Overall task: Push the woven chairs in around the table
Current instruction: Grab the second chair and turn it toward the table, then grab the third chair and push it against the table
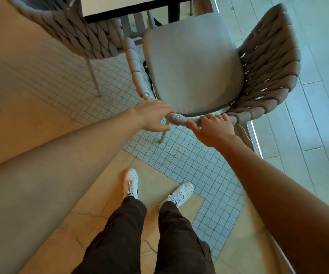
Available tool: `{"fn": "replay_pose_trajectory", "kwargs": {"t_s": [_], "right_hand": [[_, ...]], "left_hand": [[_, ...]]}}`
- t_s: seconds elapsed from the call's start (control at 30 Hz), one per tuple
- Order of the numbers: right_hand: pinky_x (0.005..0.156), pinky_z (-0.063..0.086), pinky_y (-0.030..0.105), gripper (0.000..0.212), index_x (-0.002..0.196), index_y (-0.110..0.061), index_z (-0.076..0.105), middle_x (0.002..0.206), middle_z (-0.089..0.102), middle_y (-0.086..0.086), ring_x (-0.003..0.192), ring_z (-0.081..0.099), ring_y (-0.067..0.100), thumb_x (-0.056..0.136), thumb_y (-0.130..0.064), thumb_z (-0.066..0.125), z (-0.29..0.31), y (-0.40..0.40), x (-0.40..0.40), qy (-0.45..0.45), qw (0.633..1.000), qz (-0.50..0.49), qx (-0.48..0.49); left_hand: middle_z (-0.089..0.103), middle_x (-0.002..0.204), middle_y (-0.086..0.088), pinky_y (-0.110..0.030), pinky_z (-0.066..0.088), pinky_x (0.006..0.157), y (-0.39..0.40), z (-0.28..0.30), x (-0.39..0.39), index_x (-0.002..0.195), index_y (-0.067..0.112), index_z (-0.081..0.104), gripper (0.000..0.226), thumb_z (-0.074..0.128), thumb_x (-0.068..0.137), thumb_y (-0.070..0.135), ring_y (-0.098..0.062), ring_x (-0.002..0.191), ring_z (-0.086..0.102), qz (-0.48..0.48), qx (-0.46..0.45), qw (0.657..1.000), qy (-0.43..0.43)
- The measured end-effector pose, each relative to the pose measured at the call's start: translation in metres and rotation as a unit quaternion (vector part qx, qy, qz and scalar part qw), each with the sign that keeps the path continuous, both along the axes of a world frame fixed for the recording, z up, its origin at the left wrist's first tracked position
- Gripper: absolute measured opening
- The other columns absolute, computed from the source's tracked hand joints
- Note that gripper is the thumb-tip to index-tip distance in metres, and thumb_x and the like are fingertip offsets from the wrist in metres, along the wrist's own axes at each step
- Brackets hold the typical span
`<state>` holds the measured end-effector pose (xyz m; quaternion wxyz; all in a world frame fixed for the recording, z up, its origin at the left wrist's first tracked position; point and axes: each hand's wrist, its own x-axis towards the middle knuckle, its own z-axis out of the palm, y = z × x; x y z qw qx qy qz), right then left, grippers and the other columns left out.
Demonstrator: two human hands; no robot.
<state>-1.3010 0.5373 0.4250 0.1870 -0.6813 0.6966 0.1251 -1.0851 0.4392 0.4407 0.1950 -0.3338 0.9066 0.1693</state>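
A woven chair (266, 64) with a grey seat cushion (191, 70) stands in front of me, its seat partly short of the white table (132, 4) at the top. My left hand (151, 115) grips the near rim of its woven back, fingers curled over it. My right hand (213, 128) holds the same rim a little to the right, fingers wrapped over the top. A second woven chair (74, 30) stands at the upper left, tucked against the table's edge.
The floor is small white tiles bordered by tan slabs. A metal threshold rail (254, 137) runs along the right, beside larger pale tiles. My legs and white shoes (177, 194) stand just behind the chair. The table's dark leg (173, 12) is beyond the cushion.
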Motion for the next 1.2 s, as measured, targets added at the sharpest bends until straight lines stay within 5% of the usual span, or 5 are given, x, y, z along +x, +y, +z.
{"fn": "replay_pose_trajectory", "kwargs": {"t_s": [0.1,0.37,0.57,0.77,1.2], "right_hand": [[0.094,0.045,0.049,0.072,0.094,-0.015,0.065,0.106,0.069,0.010,0.096,0.062,0.028,0.100,-0.070,0.019,0.029,-0.010,0.016,-0.017,0.999,0.007,0.044],[0.111,0.036,0.052,0.076,0.142,-0.019,0.051,0.137,0.062,0.009,0.126,0.058,0.032,0.096,-0.075,0.032,0.081,-0.043,0.098,-0.008,0.995,0.094,-0.027],[0.110,0.038,0.057,0.067,0.133,-0.024,0.053,0.106,0.070,0.002,0.105,0.066,0.029,0.093,-0.075,0.037,0.106,-0.068,0.185,-0.015,0.993,0.115,-0.034],[0.118,0.030,0.059,0.088,0.154,-0.023,0.038,0.148,0.054,0.010,0.138,0.049,0.033,0.090,-0.084,0.030,0.118,-0.099,0.268,-0.019,0.991,0.116,-0.067],[0.123,0.018,0.060,0.092,0.161,-0.021,0.021,0.165,0.031,0.013,0.150,0.031,0.034,0.092,-0.082,0.030,0.130,-0.182,0.393,-0.029,0.981,0.182,-0.062]], "left_hand": [[0.050,0.146,0.005,-0.053,0.046,0.104,0.003,0.024,0.025,0.143,0.031,0.044,0.065,0.059,0.088,0.063,-0.022,0.134,0.047,0.046,0.027,0.999,0.006],[0.032,0.162,0.007,-0.049,0.036,0.110,-0.002,0.050,0.114,0.154,0.034,0.030,0.068,0.056,0.095,0.055,-0.023,0.144,0.037,0.167,-0.024,0.984,0.049],[0.027,0.164,0.001,-0.048,0.031,0.115,-0.023,0.071,0.208,0.156,0.031,0.028,0.070,0.057,0.096,0.052,-0.026,0.147,0.032,0.176,-0.045,0.983,0.037],[0.032,0.162,0.000,-0.050,0.034,0.112,-0.046,0.088,0.296,0.155,0.028,0.030,0.072,0.053,0.094,0.060,-0.027,0.146,0.034,0.240,-0.065,0.966,0.073],[0.034,0.161,-0.005,-0.048,0.026,0.117,-0.089,0.110,0.417,0.155,0.023,0.033,0.077,0.052,0.092,0.064,-0.027,0.147,0.032,0.301,-0.100,0.945,0.078]]}}
